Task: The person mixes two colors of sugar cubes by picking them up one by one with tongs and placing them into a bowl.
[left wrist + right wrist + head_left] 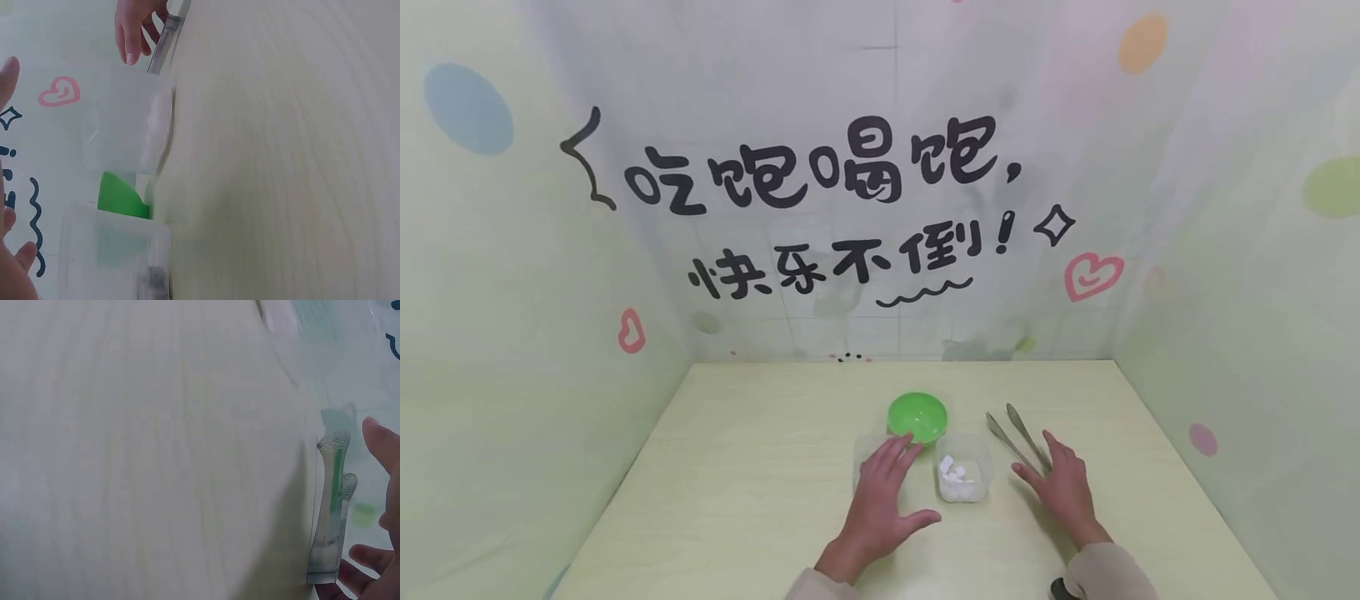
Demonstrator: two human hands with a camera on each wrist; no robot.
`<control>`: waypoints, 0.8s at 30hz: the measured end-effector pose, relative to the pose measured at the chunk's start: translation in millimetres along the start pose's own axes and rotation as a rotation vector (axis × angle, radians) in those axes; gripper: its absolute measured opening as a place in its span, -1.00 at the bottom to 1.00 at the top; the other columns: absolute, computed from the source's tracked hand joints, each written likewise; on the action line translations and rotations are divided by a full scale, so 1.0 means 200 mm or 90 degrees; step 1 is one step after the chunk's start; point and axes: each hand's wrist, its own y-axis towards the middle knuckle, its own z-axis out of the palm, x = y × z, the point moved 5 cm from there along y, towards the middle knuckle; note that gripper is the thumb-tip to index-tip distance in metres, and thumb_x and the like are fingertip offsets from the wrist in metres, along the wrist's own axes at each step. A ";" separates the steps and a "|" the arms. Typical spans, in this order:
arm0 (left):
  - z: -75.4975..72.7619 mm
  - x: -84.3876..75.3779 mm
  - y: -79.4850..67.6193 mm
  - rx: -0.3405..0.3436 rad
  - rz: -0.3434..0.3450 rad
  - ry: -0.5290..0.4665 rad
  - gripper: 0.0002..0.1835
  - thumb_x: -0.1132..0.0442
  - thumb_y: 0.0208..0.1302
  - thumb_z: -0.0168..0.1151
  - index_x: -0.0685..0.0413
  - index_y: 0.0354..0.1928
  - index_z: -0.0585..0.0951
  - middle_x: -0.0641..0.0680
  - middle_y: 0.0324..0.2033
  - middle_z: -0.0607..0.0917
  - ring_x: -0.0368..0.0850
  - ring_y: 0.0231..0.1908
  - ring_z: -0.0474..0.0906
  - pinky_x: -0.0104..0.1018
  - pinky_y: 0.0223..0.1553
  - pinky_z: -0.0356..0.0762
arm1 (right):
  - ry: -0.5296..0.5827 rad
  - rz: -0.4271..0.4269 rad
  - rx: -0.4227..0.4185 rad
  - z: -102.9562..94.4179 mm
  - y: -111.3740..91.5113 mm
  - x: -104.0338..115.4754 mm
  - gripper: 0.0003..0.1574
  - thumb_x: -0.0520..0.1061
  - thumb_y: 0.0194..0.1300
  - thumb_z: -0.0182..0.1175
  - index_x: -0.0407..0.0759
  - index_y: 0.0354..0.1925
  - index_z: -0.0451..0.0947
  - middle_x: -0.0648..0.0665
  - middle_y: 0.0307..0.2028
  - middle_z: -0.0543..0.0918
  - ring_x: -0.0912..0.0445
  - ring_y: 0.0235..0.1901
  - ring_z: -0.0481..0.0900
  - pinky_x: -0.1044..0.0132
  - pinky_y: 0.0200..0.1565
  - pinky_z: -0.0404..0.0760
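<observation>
My left hand (880,510) hovers with fingers spread and thumb out, partly covering a clear plastic box (112,250). A greyish item (157,281) shows dimly low in that box; its kind is unclear. Right of this hand stands a second clear box (981,458) with several small white pieces (953,472) in it. Behind both is a green bowl (917,417). My right hand (1066,487), thumb and fingers apart, is around the bent end of metal tongs (330,512). The tongs lie on the table, perforated tips pointing away; fingertips (369,556) are close beside them, contact unclear.
The pale wood-grain table (737,467) ends at a printed curtain (850,67) with black lettering at the back. More curtain hangs along the left and right sides. A dark band (1060,588) sits at the right sleeve.
</observation>
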 end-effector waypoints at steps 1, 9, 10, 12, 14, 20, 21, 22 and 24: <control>0.01 -0.01 0.00 0.005 -0.003 -0.001 0.00 -0.22 -0.08 0.46 0.01 0.40 0.31 0.07 0.40 0.28 0.03 0.39 0.13 0.10 0.31 0.22 | -0.002 0.002 -0.002 0.00 0.00 -0.01 0.19 0.31 0.15 0.32 -0.38 0.42 0.10 -0.55 0.28 0.24 -0.47 0.23 0.18 -0.32 0.19 0.28; 0.04 -0.07 0.02 -0.007 -0.016 -0.060 0.02 -0.17 -0.10 0.50 -0.04 0.43 0.27 -0.01 0.42 0.24 0.05 0.38 0.15 0.15 0.30 0.22 | 0.018 0.031 0.001 0.03 0.01 -0.03 0.13 0.19 0.15 0.36 -0.38 0.41 0.11 -0.55 0.22 0.33 -0.41 0.18 0.26 -0.29 0.16 0.31; 0.05 -0.07 0.02 -0.006 -0.024 -0.078 0.03 -0.15 -0.10 0.51 -0.06 0.43 0.26 -0.02 0.42 0.23 0.05 0.38 0.14 0.16 0.30 0.22 | 0.020 0.035 0.000 0.04 0.02 -0.03 0.12 0.18 0.15 0.37 -0.38 0.41 0.12 -0.54 0.20 0.36 -0.40 0.17 0.28 -0.28 0.15 0.33; 0.07 -0.08 0.03 0.002 -0.043 -0.118 0.02 -0.15 -0.08 0.50 -0.11 0.44 0.25 -0.06 0.44 0.20 0.02 0.40 0.10 0.13 0.32 0.20 | 0.025 0.043 -0.002 0.04 0.02 -0.03 0.11 0.18 0.15 0.38 -0.39 0.40 0.13 -0.54 0.16 0.40 -0.39 0.13 0.32 -0.26 0.12 0.36; 0.08 -0.09 0.03 0.005 -0.057 -0.155 0.01 -0.15 -0.06 0.50 -0.14 0.45 0.24 -0.06 0.44 0.20 0.03 0.41 0.09 0.13 0.32 0.22 | 0.028 0.050 -0.004 0.04 0.03 -0.04 0.11 0.17 0.14 0.39 -0.39 0.39 0.15 -0.53 0.14 0.42 -0.37 0.09 0.34 -0.25 0.08 0.38; 0.12 -0.13 0.03 0.008 -0.091 -0.258 0.02 -0.04 -0.07 0.53 -0.10 0.45 0.23 0.05 0.43 0.23 0.05 0.41 0.09 0.17 0.28 0.26 | 0.015 0.061 -0.003 0.06 0.02 -0.05 0.04 0.07 0.13 0.42 -0.41 0.36 0.19 -0.49 0.11 0.44 -0.32 0.04 0.35 -0.19 0.02 0.42; 0.12 -0.14 0.03 0.010 -0.098 -0.271 0.02 -0.02 -0.07 0.53 -0.11 0.46 0.22 0.06 0.43 0.23 0.05 0.41 0.09 0.18 0.28 0.26 | 0.012 0.062 -0.004 0.06 0.02 -0.06 0.03 0.05 0.13 0.42 -0.42 0.35 0.20 -0.49 0.10 0.44 -0.32 0.03 0.35 -0.18 0.01 0.43; 0.13 -0.15 0.03 0.010 -0.100 -0.280 0.02 0.00 -0.07 0.54 -0.10 0.46 0.21 0.09 0.42 0.23 0.07 0.40 0.11 0.19 0.27 0.26 | 0.010 0.062 -0.006 0.06 0.02 -0.06 0.01 0.04 0.13 0.42 -0.44 0.34 0.21 -0.49 0.09 0.44 -0.32 0.02 0.35 -0.17 -0.01 0.43; 0.14 -0.15 0.02 0.013 -0.111 -0.297 0.03 0.03 -0.06 0.54 -0.13 0.47 0.19 0.08 0.42 0.22 0.08 0.40 0.11 0.20 0.27 0.25 | 0.003 0.063 -0.011 0.06 0.01 -0.07 -0.01 0.03 0.13 0.41 -0.46 0.32 0.24 -0.50 0.08 0.44 -0.31 0.01 0.34 -0.16 -0.03 0.44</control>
